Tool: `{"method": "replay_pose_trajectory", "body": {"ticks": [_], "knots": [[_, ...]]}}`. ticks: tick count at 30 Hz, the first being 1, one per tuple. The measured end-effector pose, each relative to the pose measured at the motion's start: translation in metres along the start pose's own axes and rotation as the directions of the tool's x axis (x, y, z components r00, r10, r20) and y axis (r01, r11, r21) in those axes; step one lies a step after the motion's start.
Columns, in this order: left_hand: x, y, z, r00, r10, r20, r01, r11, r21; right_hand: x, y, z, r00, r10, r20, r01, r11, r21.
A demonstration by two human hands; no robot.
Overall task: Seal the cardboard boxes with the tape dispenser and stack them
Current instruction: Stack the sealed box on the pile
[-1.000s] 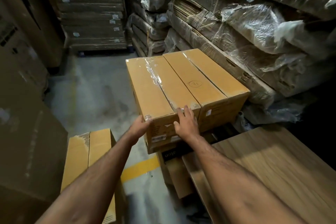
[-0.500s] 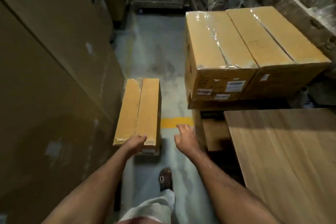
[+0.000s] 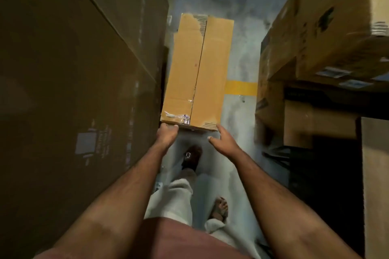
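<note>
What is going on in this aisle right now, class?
A person is bending over a long cardboard box lying on the concrete floor between tall stacks of cartons. The left hand grips the box's near left corner, while the right hand reaches with straight fingers to its near right corner. The top seam looks untaped, with only torn tape scraps. No tape dispenser is in view.

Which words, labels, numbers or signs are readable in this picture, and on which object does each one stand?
No text can be read.
Large brown carton on the left: a pale printed square and lines of print, too blurred.
Narrow cardboard box on the floor: torn label remains at its near end, unreadable.
Stacked boxes on the right: dark print and white labels, blurred.
Yellow floor stripe: plain marking, no letters.
</note>
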State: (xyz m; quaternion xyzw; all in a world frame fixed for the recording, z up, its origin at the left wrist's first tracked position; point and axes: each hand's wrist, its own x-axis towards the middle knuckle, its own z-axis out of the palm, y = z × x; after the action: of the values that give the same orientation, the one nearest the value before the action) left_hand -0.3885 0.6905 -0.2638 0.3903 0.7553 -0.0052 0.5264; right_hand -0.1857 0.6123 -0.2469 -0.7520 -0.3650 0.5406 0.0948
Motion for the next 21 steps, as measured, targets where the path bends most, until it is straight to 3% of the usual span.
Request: {"method": "replay_pose_trajectory", "body": {"ticks": [6,10,12,17,21], "knots": [[0.062,0.004,-0.019,0.999,-0.024,-0.044,0.028,0.996,0.090,0.090,0.028,0.035,0.974,0.221,-0.054,-0.200,0.943,0.265],[0.087,-0.002,-0.022,0.991,-0.061,0.121,0.062,0.998,0.000,0.095,0.016,0.035,0.942,0.334,-0.023,-0.307,0.889,0.340],[0.093,0.002,-0.022,0.990,-0.051,0.134,0.055,0.998,-0.023,0.101,0.021,0.039,0.927,0.373,-0.038,-0.339,0.877,0.341],[0.090,0.023,-0.037,0.995,0.027,-0.099,-0.040,0.991,-0.129,0.089,-0.012,0.023,0.900,0.369,-0.235,-0.305,0.914,0.267],[0.061,0.074,-0.053,0.902,0.175,-0.394,-0.270,0.942,-0.200,0.067,-0.055,-0.017,0.819,0.277,-0.502,-0.115,0.937,0.328]]}}
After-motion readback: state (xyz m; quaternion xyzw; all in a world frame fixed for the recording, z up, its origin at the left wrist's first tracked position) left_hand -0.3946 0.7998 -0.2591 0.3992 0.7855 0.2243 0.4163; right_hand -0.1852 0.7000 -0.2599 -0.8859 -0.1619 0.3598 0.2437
